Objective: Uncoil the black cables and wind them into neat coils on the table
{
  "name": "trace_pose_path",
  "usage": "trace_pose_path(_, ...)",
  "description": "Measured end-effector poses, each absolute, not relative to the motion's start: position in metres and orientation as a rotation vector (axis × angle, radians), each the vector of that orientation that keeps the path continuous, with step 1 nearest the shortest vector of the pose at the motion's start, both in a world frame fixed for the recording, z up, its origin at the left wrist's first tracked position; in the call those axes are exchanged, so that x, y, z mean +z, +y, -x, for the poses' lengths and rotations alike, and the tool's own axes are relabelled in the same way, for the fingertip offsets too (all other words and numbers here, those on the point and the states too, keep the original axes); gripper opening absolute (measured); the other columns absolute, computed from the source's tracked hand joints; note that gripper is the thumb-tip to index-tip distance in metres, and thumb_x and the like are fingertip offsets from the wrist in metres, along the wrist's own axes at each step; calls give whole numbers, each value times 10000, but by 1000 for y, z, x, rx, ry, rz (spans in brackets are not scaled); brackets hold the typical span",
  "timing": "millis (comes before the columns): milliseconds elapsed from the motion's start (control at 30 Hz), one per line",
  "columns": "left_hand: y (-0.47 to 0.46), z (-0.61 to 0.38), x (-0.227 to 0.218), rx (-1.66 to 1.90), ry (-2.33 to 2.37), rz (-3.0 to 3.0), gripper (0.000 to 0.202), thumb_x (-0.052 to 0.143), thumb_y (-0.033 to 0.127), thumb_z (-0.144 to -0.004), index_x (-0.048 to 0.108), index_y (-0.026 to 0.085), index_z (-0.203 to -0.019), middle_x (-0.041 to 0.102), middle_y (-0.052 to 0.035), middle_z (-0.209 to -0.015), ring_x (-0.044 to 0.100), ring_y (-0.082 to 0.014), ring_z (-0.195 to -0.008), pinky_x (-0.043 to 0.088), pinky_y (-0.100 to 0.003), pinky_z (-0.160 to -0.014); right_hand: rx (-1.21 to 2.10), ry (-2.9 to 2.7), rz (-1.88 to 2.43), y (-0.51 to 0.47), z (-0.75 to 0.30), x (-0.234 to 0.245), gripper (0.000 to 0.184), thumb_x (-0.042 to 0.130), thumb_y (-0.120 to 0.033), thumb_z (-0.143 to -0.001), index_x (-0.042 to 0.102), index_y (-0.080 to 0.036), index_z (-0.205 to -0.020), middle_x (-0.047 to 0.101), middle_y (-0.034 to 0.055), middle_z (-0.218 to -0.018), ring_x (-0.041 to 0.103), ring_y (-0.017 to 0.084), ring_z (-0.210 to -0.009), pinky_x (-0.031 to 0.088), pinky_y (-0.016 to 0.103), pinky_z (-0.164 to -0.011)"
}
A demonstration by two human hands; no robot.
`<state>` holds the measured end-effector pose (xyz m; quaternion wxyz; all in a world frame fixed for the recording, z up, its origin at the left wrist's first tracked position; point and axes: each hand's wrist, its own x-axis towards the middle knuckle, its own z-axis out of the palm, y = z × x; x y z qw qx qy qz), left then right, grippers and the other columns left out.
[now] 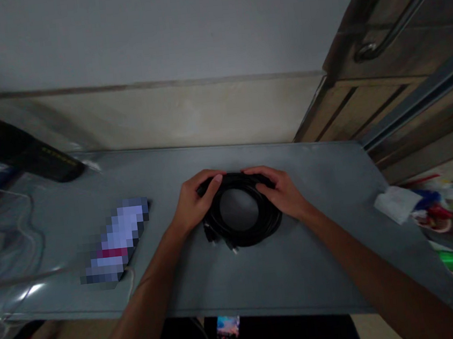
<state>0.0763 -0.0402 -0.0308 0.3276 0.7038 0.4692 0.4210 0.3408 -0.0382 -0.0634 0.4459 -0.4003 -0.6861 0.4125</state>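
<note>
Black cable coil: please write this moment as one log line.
black cable coil: on grey table; left hand: gripping its left side; right hand: gripping its right side

I log what looks like a home: grey table (302,269) against a two-tone wall (180,39), wooden boards (356,110), household clutter (437,215) alongside.

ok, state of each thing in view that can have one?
Black cable, coiled, connector ends unplugged
Left hand, closed on cable's left side
Right hand, closed on cable's right side
Phone, screen lit, image pixelated
Small screen at bottom, lit
Black bottle, open or shut unclear
</note>
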Motion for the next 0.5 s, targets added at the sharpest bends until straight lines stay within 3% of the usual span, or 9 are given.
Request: trace_pose_path(500,-40,-71,-39,1095,1180,-1825,363,781,537,-1010,853,237,-1200,867,-89,-1199,797,-298,-1135,597,-442,-1079,1021,-1665,1002,-41,-339,-64,402,672,-211,-926,819,-299,-1290,808,17,-1399,742,248,-1348,500,492,-1289)
